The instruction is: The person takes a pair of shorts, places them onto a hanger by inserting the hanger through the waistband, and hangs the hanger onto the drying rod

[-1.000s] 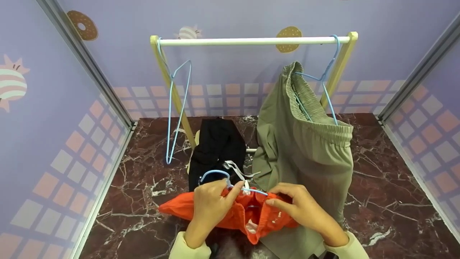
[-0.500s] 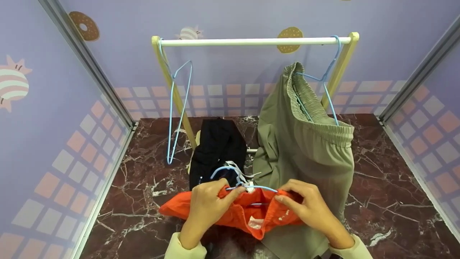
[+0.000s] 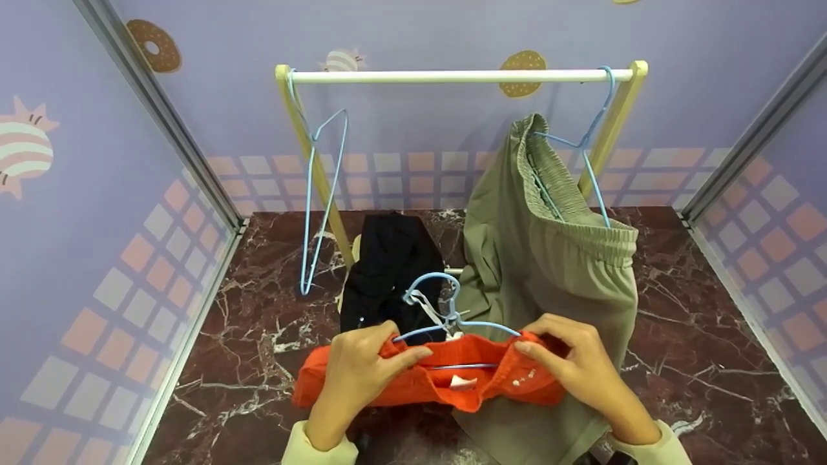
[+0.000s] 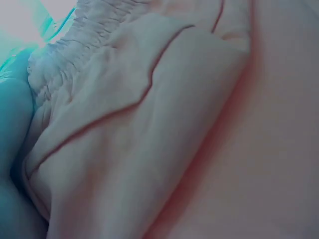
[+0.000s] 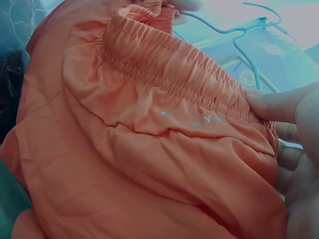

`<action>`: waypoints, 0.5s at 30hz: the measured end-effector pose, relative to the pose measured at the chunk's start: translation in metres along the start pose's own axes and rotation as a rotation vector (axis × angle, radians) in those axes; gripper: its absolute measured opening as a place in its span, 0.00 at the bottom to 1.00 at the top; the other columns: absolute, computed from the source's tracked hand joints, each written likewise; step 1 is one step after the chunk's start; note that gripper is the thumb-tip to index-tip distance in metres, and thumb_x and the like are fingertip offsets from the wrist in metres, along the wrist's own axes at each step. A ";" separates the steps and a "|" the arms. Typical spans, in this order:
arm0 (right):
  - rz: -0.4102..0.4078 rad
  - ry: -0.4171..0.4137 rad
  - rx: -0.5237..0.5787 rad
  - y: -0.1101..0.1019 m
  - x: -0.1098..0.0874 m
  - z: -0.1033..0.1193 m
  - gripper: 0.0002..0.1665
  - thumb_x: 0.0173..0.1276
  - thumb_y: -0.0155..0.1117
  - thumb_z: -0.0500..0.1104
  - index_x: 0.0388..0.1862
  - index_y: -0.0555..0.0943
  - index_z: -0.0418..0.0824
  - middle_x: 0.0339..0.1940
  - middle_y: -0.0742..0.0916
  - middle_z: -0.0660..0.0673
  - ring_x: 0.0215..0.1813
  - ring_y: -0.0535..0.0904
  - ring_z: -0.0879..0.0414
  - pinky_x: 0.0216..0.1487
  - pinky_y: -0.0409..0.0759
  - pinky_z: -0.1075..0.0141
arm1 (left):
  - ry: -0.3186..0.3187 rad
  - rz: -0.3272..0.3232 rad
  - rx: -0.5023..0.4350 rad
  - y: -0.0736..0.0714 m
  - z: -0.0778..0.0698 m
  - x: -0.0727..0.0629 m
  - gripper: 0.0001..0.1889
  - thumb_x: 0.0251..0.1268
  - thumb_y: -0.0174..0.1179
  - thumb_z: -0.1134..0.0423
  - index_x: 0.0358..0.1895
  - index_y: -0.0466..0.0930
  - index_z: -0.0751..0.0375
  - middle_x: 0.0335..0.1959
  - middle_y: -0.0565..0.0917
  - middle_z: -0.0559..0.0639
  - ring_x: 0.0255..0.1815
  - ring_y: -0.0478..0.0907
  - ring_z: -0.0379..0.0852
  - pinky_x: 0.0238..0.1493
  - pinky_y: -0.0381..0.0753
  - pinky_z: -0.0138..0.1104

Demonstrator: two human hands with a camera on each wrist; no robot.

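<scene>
Head view: the left hand [image 3: 358, 361] and right hand [image 3: 575, 358] each pinch the waistband of the orange garment [image 3: 413, 391], held in front of the rack [image 3: 420, 77] with a blue hanger [image 3: 453, 316] inside it. The step looks like fitting waistband to hanger; the next move probably calls for seating both corners evenly, keeping the free hook upright for the rail. The hanger's ends are hidden beneath fingers and cloth; the garment's lower part is out of sight.

Left wrist view: washed-out fabric fills it; the left hand's grip cannot be told here.

Right wrist view: thumb atop the waistband, fingers partly behind it, cut off at the edge; the pale print is too small to read.
</scene>
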State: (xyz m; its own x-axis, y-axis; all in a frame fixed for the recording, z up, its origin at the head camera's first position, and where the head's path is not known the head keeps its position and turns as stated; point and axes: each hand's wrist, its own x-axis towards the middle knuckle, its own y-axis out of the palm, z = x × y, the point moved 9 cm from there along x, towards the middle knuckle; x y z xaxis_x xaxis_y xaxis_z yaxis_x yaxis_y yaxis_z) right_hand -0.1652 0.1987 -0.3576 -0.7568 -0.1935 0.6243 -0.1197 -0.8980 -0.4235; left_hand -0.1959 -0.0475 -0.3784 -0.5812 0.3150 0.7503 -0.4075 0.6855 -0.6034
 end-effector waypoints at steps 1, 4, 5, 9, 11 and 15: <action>0.000 -0.001 -0.001 0.000 0.000 0.000 0.14 0.48 0.70 0.22 0.28 0.83 0.39 0.24 0.83 0.48 0.26 0.75 0.62 0.29 0.71 0.74 | -0.001 0.004 0.011 -0.001 0.000 0.000 0.29 0.52 0.61 0.32 0.15 0.62 0.51 0.10 0.55 0.38 0.14 0.46 0.29 0.18 0.43 0.22; -0.010 0.001 -0.009 -0.002 0.000 -0.001 0.14 0.48 0.71 0.22 0.28 0.83 0.39 0.25 0.84 0.48 0.26 0.75 0.62 0.29 0.71 0.74 | -0.009 0.022 0.047 -0.002 0.001 0.001 0.29 0.53 0.60 0.32 0.15 0.61 0.50 0.10 0.54 0.38 0.13 0.45 0.30 0.18 0.42 0.23; -0.013 0.002 -0.010 -0.003 0.000 -0.001 0.14 0.48 0.70 0.22 0.28 0.83 0.39 0.25 0.84 0.48 0.26 0.75 0.62 0.29 0.71 0.74 | -0.013 0.031 0.059 -0.002 0.001 0.001 0.29 0.53 0.60 0.32 0.15 0.61 0.50 0.10 0.53 0.37 0.14 0.45 0.30 0.18 0.41 0.23; -0.024 0.002 -0.009 -0.006 0.000 -0.002 0.14 0.48 0.70 0.21 0.28 0.83 0.38 0.25 0.84 0.48 0.26 0.76 0.62 0.29 0.72 0.74 | -0.017 0.056 0.107 -0.002 0.002 0.001 0.29 0.52 0.61 0.32 0.16 0.60 0.49 0.11 0.51 0.37 0.14 0.43 0.30 0.18 0.40 0.24; -0.033 -0.002 -0.005 -0.008 0.001 -0.003 0.15 0.47 0.70 0.21 0.28 0.83 0.38 0.24 0.84 0.47 0.26 0.76 0.62 0.29 0.72 0.74 | -0.012 0.060 0.137 -0.003 0.002 0.001 0.29 0.52 0.61 0.32 0.16 0.60 0.49 0.11 0.50 0.37 0.14 0.42 0.31 0.19 0.40 0.25; -0.041 -0.008 0.001 -0.010 0.001 -0.003 0.15 0.47 0.70 0.20 0.28 0.83 0.37 0.24 0.84 0.47 0.26 0.76 0.62 0.29 0.72 0.74 | -0.007 0.066 0.171 -0.003 0.003 0.001 0.29 0.52 0.60 0.31 0.16 0.60 0.49 0.12 0.49 0.36 0.14 0.43 0.32 0.19 0.39 0.25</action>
State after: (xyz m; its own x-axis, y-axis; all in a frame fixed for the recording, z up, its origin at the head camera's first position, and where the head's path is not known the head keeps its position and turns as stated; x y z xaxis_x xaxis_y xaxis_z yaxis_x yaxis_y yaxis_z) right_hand -0.1668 0.2085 -0.3553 -0.7458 -0.1596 0.6467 -0.1498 -0.9058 -0.3963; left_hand -0.1972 -0.0515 -0.3765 -0.6155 0.3502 0.7061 -0.4818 0.5419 -0.6887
